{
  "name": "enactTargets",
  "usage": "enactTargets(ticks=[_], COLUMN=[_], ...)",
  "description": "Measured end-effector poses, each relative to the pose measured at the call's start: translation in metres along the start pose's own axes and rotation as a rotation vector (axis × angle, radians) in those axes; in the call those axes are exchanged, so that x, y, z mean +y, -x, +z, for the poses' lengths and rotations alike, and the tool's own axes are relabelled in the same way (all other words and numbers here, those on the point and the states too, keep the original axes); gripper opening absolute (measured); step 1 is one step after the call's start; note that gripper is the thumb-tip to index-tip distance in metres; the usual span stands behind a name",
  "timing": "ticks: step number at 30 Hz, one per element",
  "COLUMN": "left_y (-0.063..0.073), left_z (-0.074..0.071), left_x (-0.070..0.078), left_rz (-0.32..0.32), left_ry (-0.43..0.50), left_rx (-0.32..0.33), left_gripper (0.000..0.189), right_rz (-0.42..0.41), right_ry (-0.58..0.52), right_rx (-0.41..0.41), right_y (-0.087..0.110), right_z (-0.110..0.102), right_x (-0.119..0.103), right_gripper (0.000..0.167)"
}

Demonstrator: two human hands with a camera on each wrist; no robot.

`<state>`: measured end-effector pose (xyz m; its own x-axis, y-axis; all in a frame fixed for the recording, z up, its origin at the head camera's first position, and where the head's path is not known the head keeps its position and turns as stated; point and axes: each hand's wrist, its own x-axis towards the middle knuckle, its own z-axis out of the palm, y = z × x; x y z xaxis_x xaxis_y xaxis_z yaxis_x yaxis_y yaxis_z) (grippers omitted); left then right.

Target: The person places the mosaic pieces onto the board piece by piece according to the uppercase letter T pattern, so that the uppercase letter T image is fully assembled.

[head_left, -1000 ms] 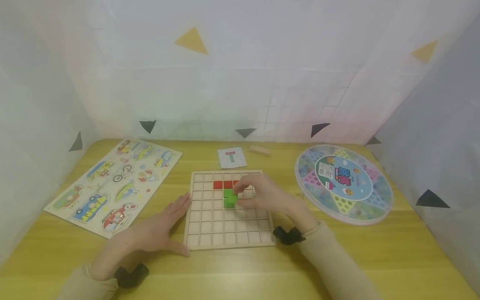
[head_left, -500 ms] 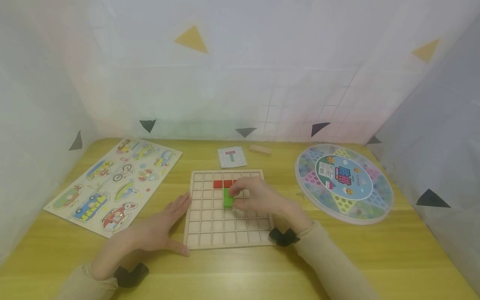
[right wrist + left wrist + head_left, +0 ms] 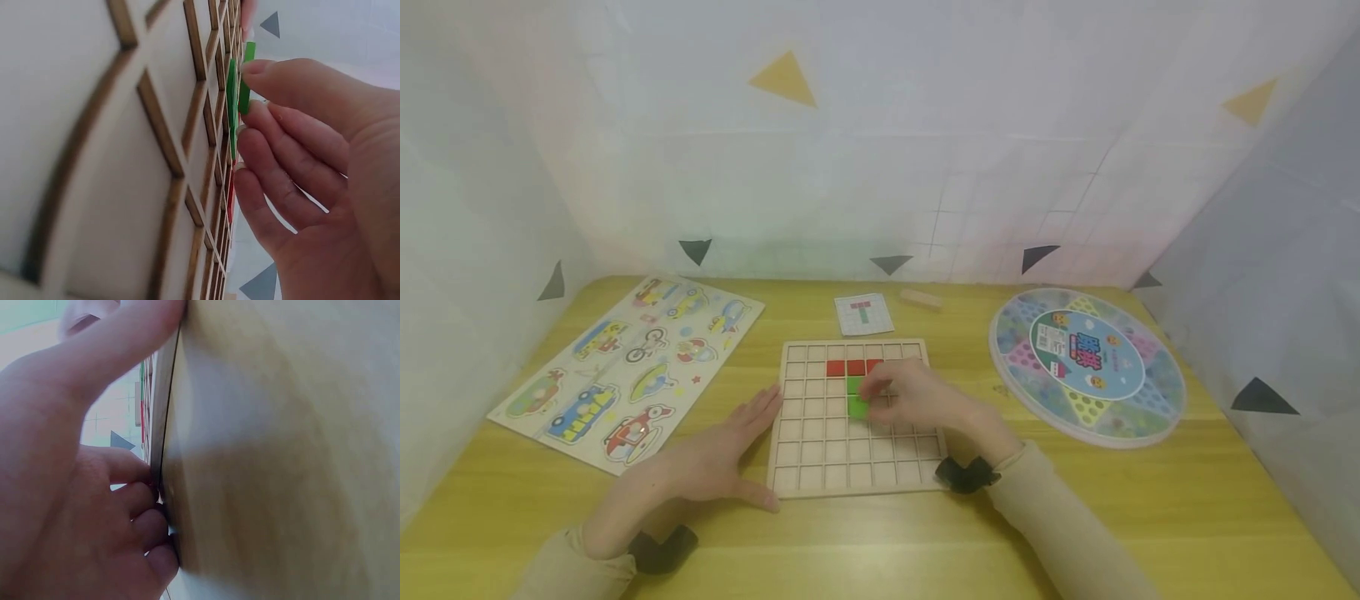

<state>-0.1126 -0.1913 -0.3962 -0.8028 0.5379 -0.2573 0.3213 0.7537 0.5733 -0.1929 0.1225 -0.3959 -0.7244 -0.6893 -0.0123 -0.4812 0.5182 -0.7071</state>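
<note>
A wooden grid board lies in front of me with a row of red tiles set in its upper part. Below the row's middle, green tiles show, partly behind my right hand. That hand pinches a green tile between thumb and fingers, held just off the grid in the right wrist view. Another green tile sits in the board beside it. My left hand rests at the board's left side, fingers stretched along the edge and thumb at the near left corner.
Beyond the board lie a card printed with a red and green T and a small pale wooden block. A vehicle picture puzzle lies at left, a round boxed board game at right. Pale draped sheets enclose the table.
My right hand has shifted slightly left and toward me over the green tiles, still pinching one. The left hand has stayed in place at the board's edge.
</note>
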Motion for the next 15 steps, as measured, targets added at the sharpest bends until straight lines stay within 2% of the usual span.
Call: enactTargets(ticks=[5, 15], left_y=[-0.0003, -0.0004], left_z=[0.0002, 0.0005], left_x=[-0.0008, -0.0004], left_rz=[0.002, 0.000], left_ry=[-0.002, -0.013], left_rx=[0.001, 0.007], left_gripper=[0.130, 0.131], right_rz=[0.009, -0.028], right_ry=[0.020, 0.036], right_rx=[-0.019, -0.038], right_y=[-0.0002, 0.0004], right_z=[0.0016, 0.0023], right_x=[0.0022, 0.0007], right_gripper=[0.024, 0.024])
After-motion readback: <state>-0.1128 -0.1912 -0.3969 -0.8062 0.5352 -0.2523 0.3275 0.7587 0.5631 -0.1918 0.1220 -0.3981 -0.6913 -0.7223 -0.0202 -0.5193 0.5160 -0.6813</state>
